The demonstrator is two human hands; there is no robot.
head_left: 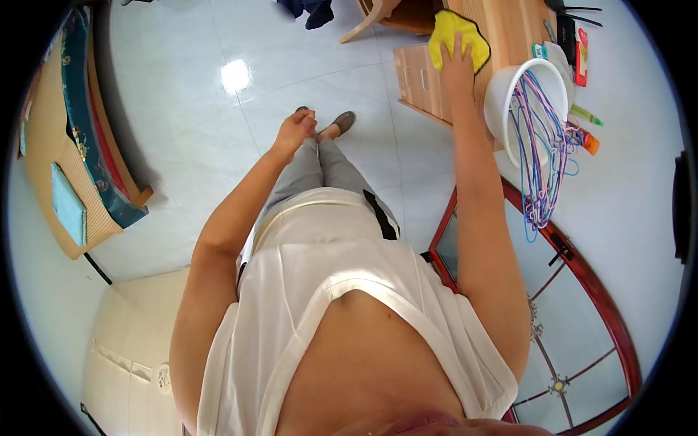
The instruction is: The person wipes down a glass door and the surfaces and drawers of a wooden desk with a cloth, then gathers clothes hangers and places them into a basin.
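My right hand (456, 64) lies with its fingers spread on a yellow cloth (471, 42) with a dark edge. The cloth is flat against the wooden desk top (507, 30), over its front edge. My left hand (294, 133) hangs in front of my legs, its fingers curled together; whether anything small is inside is hidden. Close to my right forearm stands a white bucket (499, 102) holding several blue, pink and purple hangers (538, 156).
Drawers (422, 78) sit under the desk, beside a wooden chair (374, 18). Behind the bucket are a red box (582, 57), a green bottle (586, 115) and an orange-capped container (590, 144). A bed (54, 163) stands at the left, a red-framed door (618, 320) at the lower right.
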